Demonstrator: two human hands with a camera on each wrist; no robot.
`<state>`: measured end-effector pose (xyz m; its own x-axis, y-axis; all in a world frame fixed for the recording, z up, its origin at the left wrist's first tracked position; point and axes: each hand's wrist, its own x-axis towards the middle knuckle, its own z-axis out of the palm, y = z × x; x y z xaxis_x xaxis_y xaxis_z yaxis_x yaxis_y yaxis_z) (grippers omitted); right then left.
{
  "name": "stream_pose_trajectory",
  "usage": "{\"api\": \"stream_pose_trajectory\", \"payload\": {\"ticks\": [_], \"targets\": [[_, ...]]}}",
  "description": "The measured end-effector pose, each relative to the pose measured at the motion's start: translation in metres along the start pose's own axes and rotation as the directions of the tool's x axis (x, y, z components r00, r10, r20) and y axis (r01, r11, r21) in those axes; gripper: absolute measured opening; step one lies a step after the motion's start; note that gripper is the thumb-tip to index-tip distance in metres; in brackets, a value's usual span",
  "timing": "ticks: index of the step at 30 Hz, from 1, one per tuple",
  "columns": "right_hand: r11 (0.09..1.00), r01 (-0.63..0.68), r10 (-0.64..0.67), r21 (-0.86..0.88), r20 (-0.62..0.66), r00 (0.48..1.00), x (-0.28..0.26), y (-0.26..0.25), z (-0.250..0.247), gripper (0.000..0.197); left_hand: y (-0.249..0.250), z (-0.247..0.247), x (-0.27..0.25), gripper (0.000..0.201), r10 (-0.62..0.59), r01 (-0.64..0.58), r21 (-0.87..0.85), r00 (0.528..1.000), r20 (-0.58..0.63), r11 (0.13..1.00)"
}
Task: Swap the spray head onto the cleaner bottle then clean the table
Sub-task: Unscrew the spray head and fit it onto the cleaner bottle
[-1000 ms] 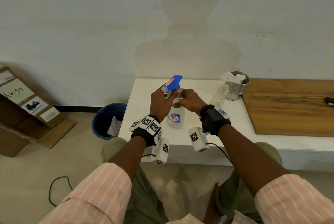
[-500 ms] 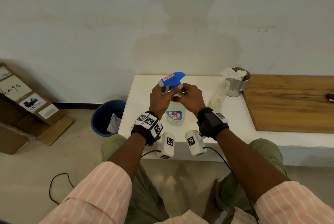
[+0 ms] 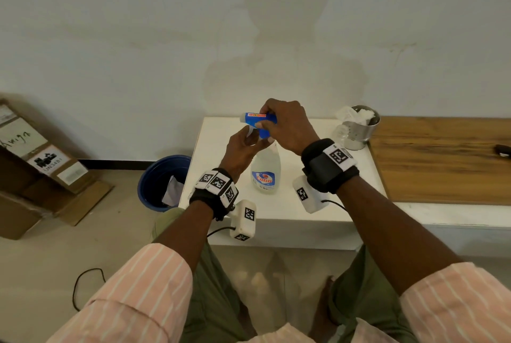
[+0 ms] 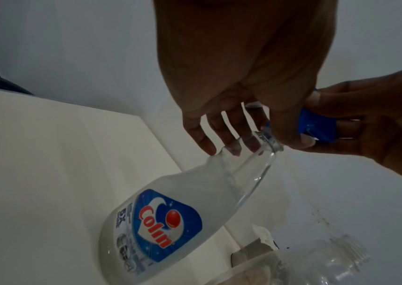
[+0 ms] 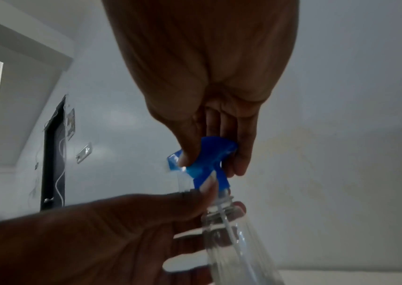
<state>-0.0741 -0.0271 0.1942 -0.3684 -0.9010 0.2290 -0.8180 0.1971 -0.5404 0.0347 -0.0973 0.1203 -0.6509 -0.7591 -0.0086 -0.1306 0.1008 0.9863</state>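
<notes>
The clear Colin cleaner bottle (image 3: 265, 174) stands upright on the white table (image 3: 276, 218). The blue spray head (image 3: 255, 119) sits at its mouth, nozzle pointing left. My right hand (image 3: 269, 125) grips the spray head from above, thumb on one side and fingers on the other (image 5: 207, 160). My left hand (image 3: 253, 141) holds the bottle by its neck, thumb at the rim and fingers along the shoulder (image 4: 244, 138). In the right wrist view the thin dip tube (image 5: 229, 227) runs down inside the bottle (image 5: 234, 246).
An empty clear bottle (image 3: 340, 132) and a metal cup of tissues (image 3: 359, 126) stand at the table's back right. A wooden board (image 3: 442, 160) lies to the right. A blue bin (image 3: 160, 182) and cardboard boxes (image 3: 41, 165) sit on the floor left.
My right hand has moved up from the bottle neck onto the spray head. My left hand has dropped from the spray head to the neck. The nozzle has swung left.
</notes>
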Motion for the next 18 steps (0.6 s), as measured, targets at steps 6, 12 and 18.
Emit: {"api": "stream_pose_trajectory", "payload": {"ticks": [6, 12, 18], "targets": [[0.998, -0.065, 0.065, -0.014, 0.003, 0.998, -0.008, 0.004, 0.004, 0.033, -0.003, 0.003, 0.000, 0.042, -0.086, 0.080, -0.090, 0.994, -0.062, 0.993], [0.992, -0.037, 0.055, -0.119, 0.154, 0.986, -0.004, 0.000, -0.002, 0.044, -0.003, -0.001, -0.002, 0.029, -0.044, 0.044, 0.023, 0.999, 0.012, 0.999], [0.979, -0.079, 0.109, -0.187, 0.154, 0.982, 0.002, -0.004, 0.002, 0.045, -0.001, 0.000, -0.005, 0.039, -0.062, 0.060, 0.086, 0.998, 0.021, 0.994]]}}
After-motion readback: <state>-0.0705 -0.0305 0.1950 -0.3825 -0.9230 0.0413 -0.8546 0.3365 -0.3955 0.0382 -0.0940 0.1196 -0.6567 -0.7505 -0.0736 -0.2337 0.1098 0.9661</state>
